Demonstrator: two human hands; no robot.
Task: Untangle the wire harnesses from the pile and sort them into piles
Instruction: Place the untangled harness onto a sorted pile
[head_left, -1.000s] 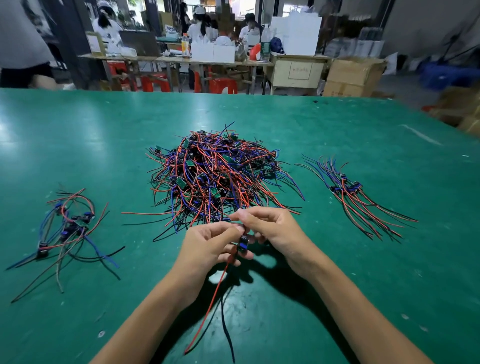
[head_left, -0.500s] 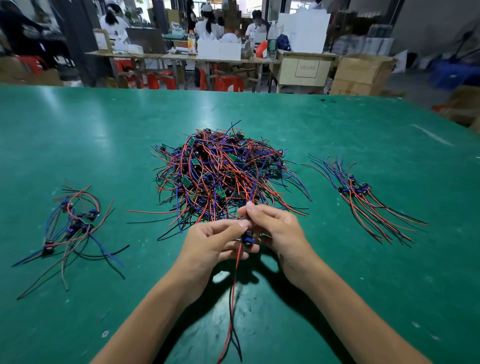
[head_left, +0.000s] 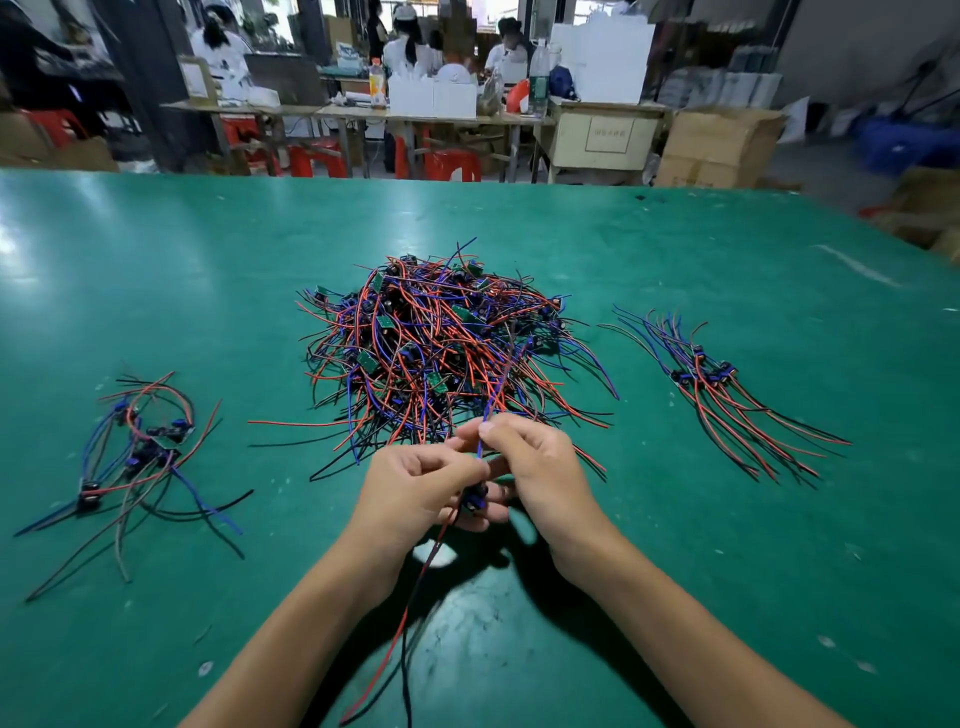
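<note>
Between the two hands, just above the table (head_left: 156, 260), one harness (head_left: 475, 496) is held clear of the big pile (head_left: 441, 343). The left hand (head_left: 415, 491) has a closed grip on its dark connector end, fingers curled round it, while the right hand (head_left: 535, 467) pinches its blue wire (head_left: 501, 384) between thumb and forefinger, the wire running up over the pile's near edge. A red and a black wire hang from the connector down toward the near table edge, slightly blurred. The pile of red, blue and black wires with small green boards lies in the middle, just beyond the hands. A loose small pile (head_left: 137, 452) sits well to the left; a neater bundle (head_left: 727, 395) lies to the right, its wires fanned the same way. Beyond the table, seated people, red stools (head_left: 449, 163) and boxes (head_left: 717, 148).
</note>
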